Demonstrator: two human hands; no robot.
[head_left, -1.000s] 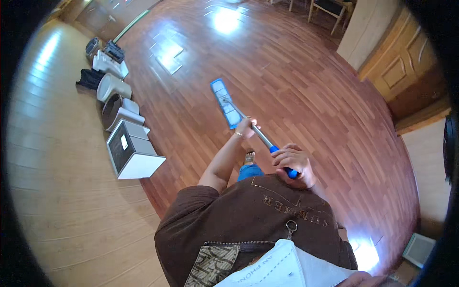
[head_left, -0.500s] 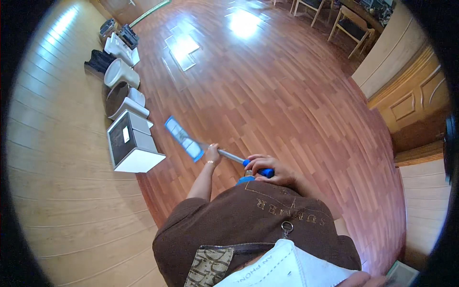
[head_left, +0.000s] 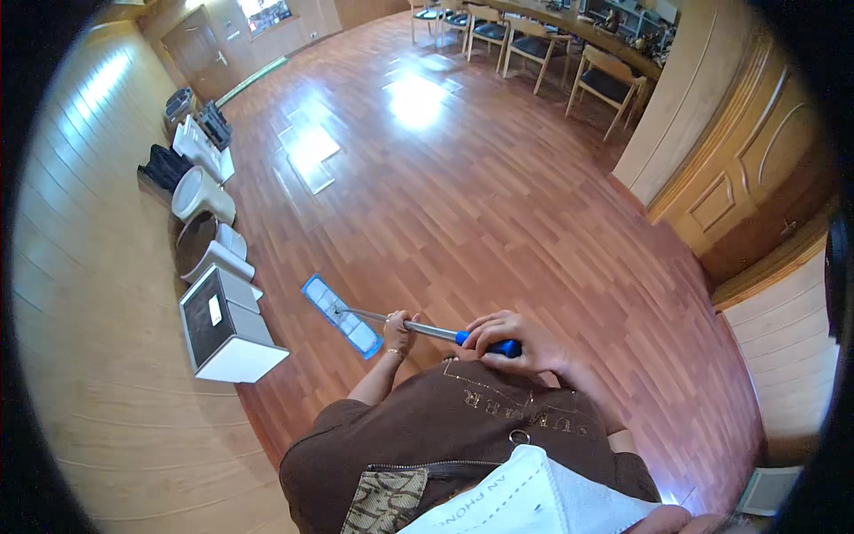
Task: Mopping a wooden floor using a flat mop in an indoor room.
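A flat mop (head_left: 423, 329) with a metal pole slants across in front of my body. Its long head (head_left: 321, 295), white and pale blue with a blue rim, lies on the wood-look floor to the left. My left hand (head_left: 400, 333) is wrapped round the silver pole partway along; a bracelet circles that wrist. Up at the blue grip, close to my chest, my right hand (head_left: 516, 340) is closed over the end of the handle.
Along the left wall stand a white cabinet with a dark top (head_left: 233, 325), white bins (head_left: 204, 195) and other items. Wooden chairs (head_left: 607, 84) line a long table at the far right. A wooden door (head_left: 738, 178) is on the right, another door (head_left: 196, 55) far left.
The view has tilted up, showing more of the far room. Seen in it, the mop head lies lower and nearer to me. Both hands keep their hold on the mop.
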